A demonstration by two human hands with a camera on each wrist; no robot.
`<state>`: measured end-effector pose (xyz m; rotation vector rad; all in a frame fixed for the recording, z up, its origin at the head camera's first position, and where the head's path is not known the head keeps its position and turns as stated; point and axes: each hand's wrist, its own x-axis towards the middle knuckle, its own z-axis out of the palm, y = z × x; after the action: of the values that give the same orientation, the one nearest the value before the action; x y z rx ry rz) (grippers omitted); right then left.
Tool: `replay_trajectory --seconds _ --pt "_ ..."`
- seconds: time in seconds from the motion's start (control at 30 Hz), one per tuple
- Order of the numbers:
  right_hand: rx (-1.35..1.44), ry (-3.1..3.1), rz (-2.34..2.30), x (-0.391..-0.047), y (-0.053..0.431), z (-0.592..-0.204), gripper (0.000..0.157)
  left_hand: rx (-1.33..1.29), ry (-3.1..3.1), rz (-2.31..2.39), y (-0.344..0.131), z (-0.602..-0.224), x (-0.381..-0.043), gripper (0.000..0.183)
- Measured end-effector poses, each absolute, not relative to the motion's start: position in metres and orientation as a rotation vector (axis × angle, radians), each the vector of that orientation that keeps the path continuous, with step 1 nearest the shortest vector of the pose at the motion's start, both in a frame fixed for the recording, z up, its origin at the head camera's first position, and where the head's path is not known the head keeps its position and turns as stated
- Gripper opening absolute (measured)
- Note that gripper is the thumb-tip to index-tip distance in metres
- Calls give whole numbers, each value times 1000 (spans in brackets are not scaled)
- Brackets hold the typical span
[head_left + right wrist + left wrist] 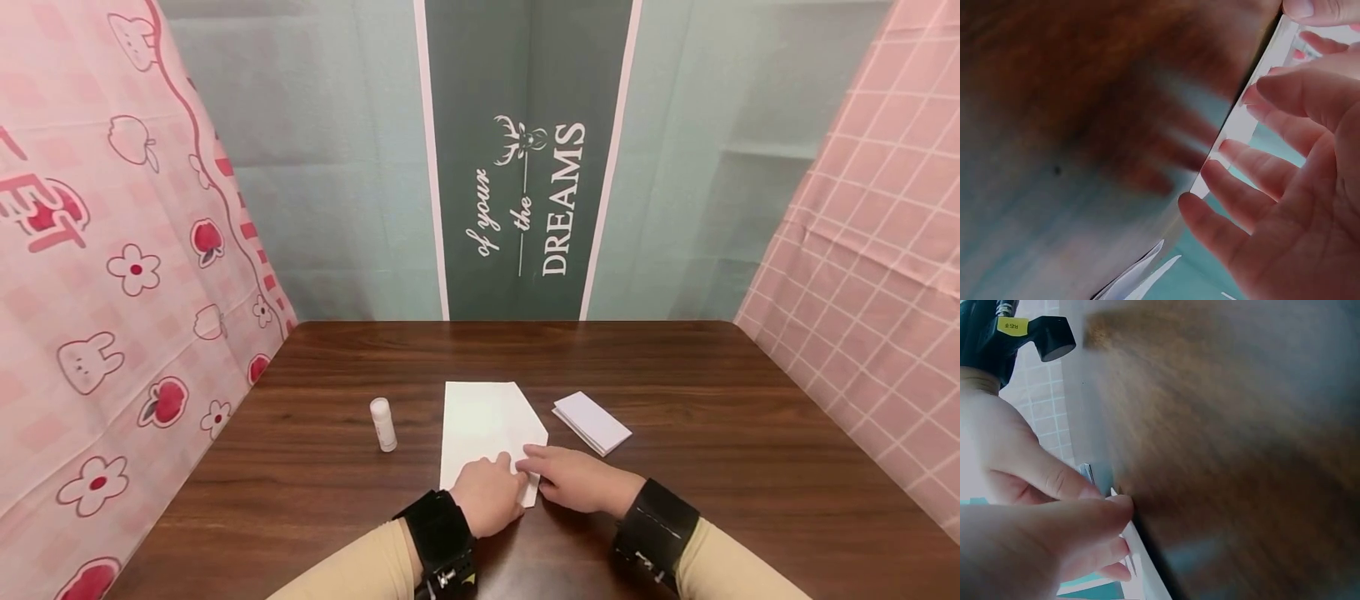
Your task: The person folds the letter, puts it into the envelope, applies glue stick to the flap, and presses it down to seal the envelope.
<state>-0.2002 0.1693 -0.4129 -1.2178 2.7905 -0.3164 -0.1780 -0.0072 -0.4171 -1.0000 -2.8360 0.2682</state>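
A white sheet of paper (480,417) lies on the table in front of me, with its far right corner slanted. My left hand (489,497) rests on the near part of the sheet, its thumb by the near right corner. In the left wrist view the thumb (1107,515) and fingertips come right to the paper's edge. From the right, my right hand (581,479) reaches over the sheet's right edge, fingertips close to the left hand. The right wrist view shows its fingers (1235,194) spread and fairly straight along the paper strip (1244,122).
Left of the sheet stands a white capped tube (383,425), like a glue stick. A small folded white paper (592,423) lies to the right, beyond my right hand. Patterned cloths hang around the brown wooden table (300,500).
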Motion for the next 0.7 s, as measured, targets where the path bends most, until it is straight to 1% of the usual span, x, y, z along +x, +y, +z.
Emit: replay_trajectory --seconds 0.2,0.3,0.4,0.53,0.7 --pt "-1288 2808 -263 -200 168 -412 32 -1045 -2721 264 -7 -416 -181 28" --pt "-1283 2821 -264 -201 168 -413 30 -1058 -2750 244 -8 -413 -182 31" --pt "-1261 2833 -261 -201 169 -414 28 -1063 -2822 243 -9 -411 -184 39" --pt "-1231 2837 -257 -200 171 -415 31 -1103 -2857 257 -10 -409 -187 44" --pt "-1207 2829 -279 -202 172 -414 35 -1202 -2832 292 -14 -409 -196 39"
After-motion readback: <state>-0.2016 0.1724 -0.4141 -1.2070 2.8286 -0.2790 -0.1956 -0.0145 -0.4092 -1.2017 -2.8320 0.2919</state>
